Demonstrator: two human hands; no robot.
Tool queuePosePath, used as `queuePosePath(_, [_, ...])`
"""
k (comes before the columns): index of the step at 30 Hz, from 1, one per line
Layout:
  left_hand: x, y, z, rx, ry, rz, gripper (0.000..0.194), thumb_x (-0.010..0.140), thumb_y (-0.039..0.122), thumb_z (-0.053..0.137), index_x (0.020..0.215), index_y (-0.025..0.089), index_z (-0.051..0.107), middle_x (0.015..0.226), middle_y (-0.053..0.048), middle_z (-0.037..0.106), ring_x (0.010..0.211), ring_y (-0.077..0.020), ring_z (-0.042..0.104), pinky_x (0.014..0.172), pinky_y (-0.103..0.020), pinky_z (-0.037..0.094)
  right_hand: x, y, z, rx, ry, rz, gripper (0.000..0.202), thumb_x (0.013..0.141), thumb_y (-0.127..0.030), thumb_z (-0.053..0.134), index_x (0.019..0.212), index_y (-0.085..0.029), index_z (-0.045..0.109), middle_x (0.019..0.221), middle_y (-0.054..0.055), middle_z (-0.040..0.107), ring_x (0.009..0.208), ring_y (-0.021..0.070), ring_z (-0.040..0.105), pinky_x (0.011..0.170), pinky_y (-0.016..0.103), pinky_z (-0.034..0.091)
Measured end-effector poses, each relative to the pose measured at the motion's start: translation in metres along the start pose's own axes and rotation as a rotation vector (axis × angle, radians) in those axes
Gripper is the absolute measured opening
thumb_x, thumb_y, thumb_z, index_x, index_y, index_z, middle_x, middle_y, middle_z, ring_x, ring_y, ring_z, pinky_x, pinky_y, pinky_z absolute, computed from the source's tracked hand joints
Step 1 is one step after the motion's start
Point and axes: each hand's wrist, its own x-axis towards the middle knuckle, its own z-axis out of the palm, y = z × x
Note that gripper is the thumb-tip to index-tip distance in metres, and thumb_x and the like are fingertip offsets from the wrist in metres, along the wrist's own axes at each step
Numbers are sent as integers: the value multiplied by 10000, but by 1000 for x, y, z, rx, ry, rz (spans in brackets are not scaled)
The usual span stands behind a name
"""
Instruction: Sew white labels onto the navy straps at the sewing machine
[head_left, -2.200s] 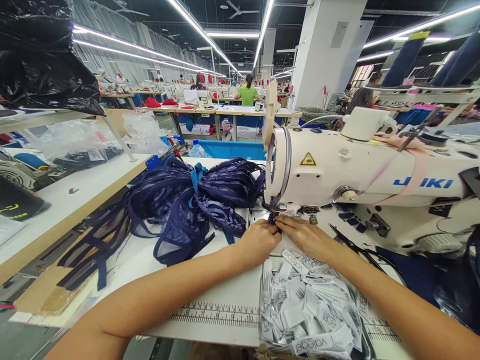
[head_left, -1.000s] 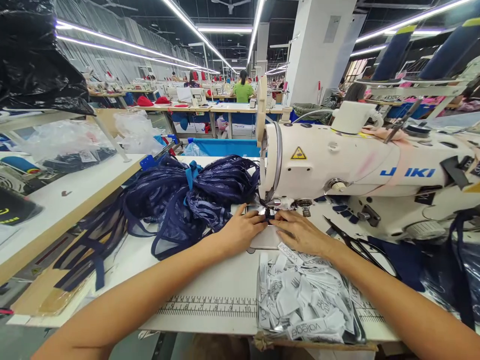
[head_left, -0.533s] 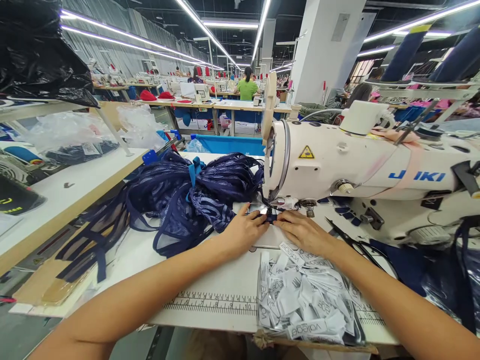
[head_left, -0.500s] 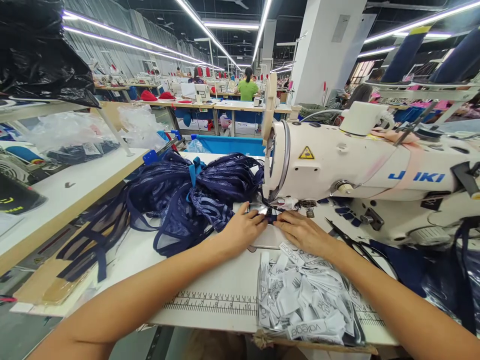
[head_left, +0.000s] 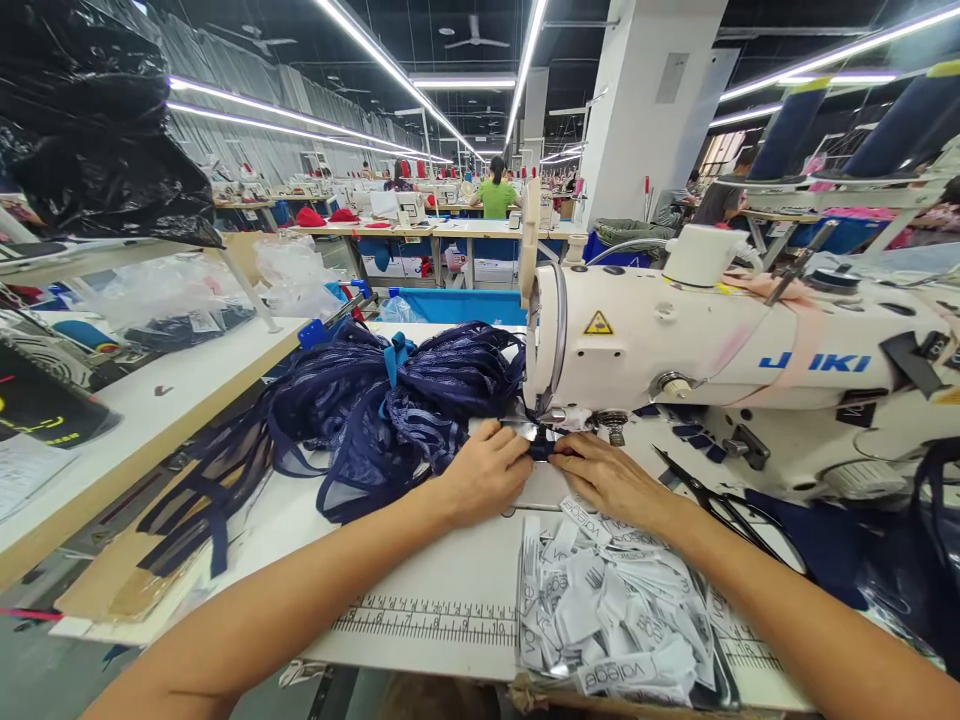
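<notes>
A small piece of dark navy fabric point(head_left: 541, 449) lies under the needle area of the white sewing machine point(head_left: 720, 330). My left hand point(head_left: 491, 474) is curled at its left end, fingers bent and thumb close to the index finger. On the right side, my right hand point(head_left: 609, 478) presses the fabric's edge with fingertips held together. The fingertips partly hide the fabric. Left of the needle sits a heap of navy mesh garments point(head_left: 375, 410), tied with a blue strip point(head_left: 396, 356).
Printed white labels point(head_left: 615, 610) fill a clear bag at the table's front edge. Black scissors point(head_left: 720, 505) lie right of my right hand, near more navy fabric point(head_left: 814, 540). A side table point(head_left: 142, 420) stands left. A person in green point(head_left: 496, 198) sits far ahead.
My left hand's fingers have gone from lying flatter on the fabric to being more bent. My right hand stays nearly in place. The whole view has shifted slightly.
</notes>
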Motion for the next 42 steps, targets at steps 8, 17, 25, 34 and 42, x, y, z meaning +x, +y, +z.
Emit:
queuePosePath(8, [-1,14,0,54,-154,-365,182,775,261,516,847,107,580,799,-94,600,785,-244,523,717,-407,329,-2,3,6,19,74,-20,307,878,-156,336,1038,-130,597,1001,117,580,903,201,555,767,358,505])
queuePosePath(17, [-5,11,7,-26,-131,-287,199,829,176,436,942,161,599,872,-45,615,827,-205,504,785,-400,294,0,3,8,6,106,-49,290,852,-141,371,1037,-120,593,999,124,587,895,216,549,781,382,501])
queuePosePath(25, [-6,13,5,49,-76,-249,178,809,170,480,932,134,603,867,-63,609,798,-205,500,727,-370,334,0,1,7,-44,94,-75,289,856,-130,368,1046,-116,585,1006,127,585,925,222,531,782,385,500])
queuePosePath(34, [2,1,4,-99,16,-73,241,844,155,408,1003,148,589,1077,-64,617,1059,-211,469,898,-402,288,0,-1,6,-59,98,-27,290,857,-142,366,1036,-149,595,1032,120,581,936,216,539,779,382,499])
queuePosePath(42, [1,-2,9,-189,-132,-78,299,817,140,404,1045,144,597,1139,-59,604,972,-210,500,757,-371,334,0,0,6,-45,109,-31,298,848,-131,383,1044,-115,606,1028,128,598,948,230,532,783,382,500])
